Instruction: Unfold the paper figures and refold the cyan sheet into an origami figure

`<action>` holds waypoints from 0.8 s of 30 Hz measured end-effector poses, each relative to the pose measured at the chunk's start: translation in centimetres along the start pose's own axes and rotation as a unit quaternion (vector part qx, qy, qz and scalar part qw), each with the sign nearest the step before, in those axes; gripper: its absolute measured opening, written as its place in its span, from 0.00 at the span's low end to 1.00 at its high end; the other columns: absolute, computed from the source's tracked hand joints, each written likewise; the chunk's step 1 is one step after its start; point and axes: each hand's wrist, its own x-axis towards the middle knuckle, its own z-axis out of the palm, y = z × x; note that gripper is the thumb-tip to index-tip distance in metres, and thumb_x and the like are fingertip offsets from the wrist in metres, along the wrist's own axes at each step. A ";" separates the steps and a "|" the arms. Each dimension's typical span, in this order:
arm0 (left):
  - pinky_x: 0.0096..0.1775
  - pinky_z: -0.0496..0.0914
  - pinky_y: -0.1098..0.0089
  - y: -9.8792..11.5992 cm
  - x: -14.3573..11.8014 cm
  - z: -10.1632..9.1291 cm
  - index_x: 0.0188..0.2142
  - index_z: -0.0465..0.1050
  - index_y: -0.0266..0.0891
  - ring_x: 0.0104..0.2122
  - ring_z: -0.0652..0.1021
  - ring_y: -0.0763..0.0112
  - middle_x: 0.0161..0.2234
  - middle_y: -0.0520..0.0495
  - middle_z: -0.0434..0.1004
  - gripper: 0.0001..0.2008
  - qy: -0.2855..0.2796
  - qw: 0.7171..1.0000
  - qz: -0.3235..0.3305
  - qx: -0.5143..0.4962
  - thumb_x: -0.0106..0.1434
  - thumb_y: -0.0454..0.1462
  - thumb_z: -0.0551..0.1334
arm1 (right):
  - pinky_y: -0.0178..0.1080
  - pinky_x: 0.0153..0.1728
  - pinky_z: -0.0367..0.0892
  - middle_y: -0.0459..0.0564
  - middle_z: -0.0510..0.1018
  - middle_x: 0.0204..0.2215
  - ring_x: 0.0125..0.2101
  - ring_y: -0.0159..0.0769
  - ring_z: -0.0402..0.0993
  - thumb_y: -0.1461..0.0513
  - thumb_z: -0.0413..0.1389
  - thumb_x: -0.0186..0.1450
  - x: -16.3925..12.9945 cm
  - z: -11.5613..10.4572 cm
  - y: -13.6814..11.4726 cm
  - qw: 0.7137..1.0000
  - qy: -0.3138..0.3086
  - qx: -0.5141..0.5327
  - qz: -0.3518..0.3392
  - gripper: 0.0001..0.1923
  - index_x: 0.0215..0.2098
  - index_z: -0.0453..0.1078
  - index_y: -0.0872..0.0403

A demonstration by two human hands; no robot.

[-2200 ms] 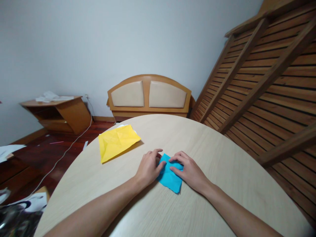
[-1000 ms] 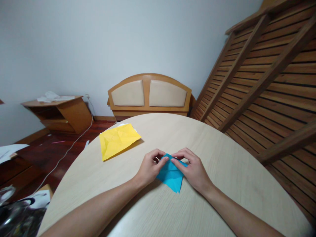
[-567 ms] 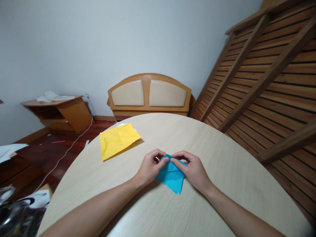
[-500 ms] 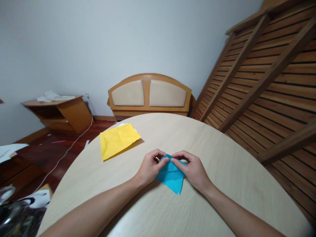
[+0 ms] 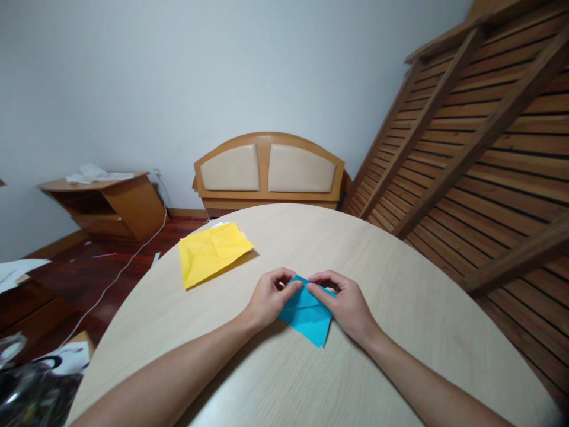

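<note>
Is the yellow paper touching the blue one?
No, the yellow paper lies apart from the blue paper, with bare table between them.

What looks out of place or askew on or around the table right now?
On the table, little: both hands pinch the blue paper. The creased yellow paper lies askew near the far-left edge, a white scrap showing behind it. On the floor, a white cable trails loose among paper scraps.
</note>
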 end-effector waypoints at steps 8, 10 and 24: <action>0.32 0.62 0.70 0.0 0.3 -0.4 0.31 0.74 0.36 0.27 0.69 0.71 0.26 0.50 0.73 0.14 0.016 0.999 -0.013 -0.051 0.57 0.46 0.67 | 0.43 0.39 0.75 0.51 0.83 0.32 0.35 0.41 0.79 0.54 0.66 0.57 0.0 -0.2 0.3 0.999 -0.003 0.035 0.025 0.13 0.35 0.78 0.54; 0.32 0.62 0.70 0.0 0.3 -0.4 0.30 0.74 0.36 0.27 0.69 0.71 0.26 0.50 0.72 0.14 0.017 0.998 -0.014 -0.054 0.56 0.46 0.67 | 0.43 0.38 0.75 0.51 0.83 0.31 0.34 0.42 0.79 0.54 0.66 0.56 0.1 -0.1 0.4 0.999 0.001 0.035 0.029 0.13 0.34 0.79 0.54; 0.30 0.63 0.71 0.0 0.5 -0.4 0.31 0.71 0.37 0.27 0.69 0.71 0.25 0.51 0.71 0.19 0.048 0.995 -0.015 -0.091 0.54 0.50 0.69 | 0.41 0.34 0.75 0.53 0.83 0.33 0.34 0.42 0.79 0.51 0.68 0.54 0.2 -0.2 0.1 0.998 0.004 0.037 0.048 0.18 0.36 0.77 0.55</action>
